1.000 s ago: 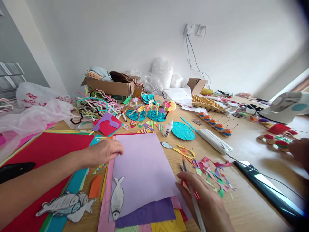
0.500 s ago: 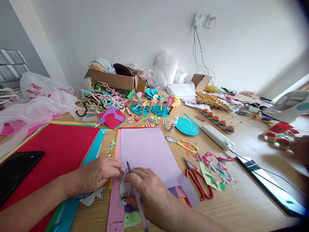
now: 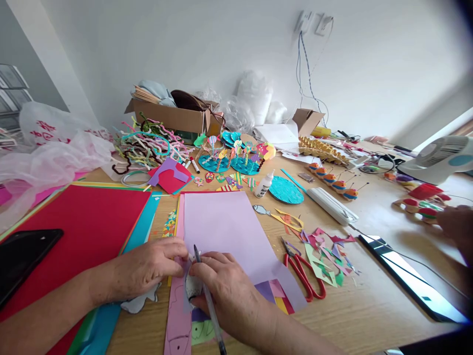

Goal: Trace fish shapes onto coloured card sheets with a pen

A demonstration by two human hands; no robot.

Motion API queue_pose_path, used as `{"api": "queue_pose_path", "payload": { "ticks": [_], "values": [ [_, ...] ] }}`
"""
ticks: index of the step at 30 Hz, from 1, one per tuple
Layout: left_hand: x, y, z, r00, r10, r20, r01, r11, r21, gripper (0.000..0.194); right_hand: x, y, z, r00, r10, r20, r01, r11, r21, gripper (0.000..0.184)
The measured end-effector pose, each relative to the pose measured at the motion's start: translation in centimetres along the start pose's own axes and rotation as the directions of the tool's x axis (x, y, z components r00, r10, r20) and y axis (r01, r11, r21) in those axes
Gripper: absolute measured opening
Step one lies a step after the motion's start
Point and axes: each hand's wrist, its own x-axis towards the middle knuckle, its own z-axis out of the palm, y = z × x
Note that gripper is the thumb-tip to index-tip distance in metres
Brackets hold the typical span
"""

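Left hand (image 3: 151,264) and right hand (image 3: 232,291) have come to the fish cutout (image 3: 192,287) since a second ago; the right clasps a pen (image 3: 211,305) and covers much of the cutout, on the lilac sheet (image 3: 221,222); the left's fingers bunch beside it, whether pinching I cannot tell; its wrist half hides another cutout (image 3: 138,302); a blurred hand (image 3: 458,224) is cut off far right.

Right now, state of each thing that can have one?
Pen, held in right hand.
Paper fish, partly covered by right hand.
Lilac paper, mostly flat, near-right corner curled.
Red-handled scissors, lying unheld.
Glue bottle, standing; closure unclear.
Black phone, lying on red paper, face dark.
Cardboard box, open, filled.
Wall sockets, occupied.
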Motion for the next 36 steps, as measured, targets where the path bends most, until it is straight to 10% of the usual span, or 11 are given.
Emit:
{"api": "queue_pose_path", "payload": {
  "ticks": [36],
  "values": [
    [0.2, 0.7, 0.1, 0.999, 0.034, -0.021, -0.033, 0.999, 0.024, 0.037, 1.9, 2.0, -2.0, 0.999, -0.047, 0.015, 0.047, 0.998, -0.039, 0.030]
  ]
}}
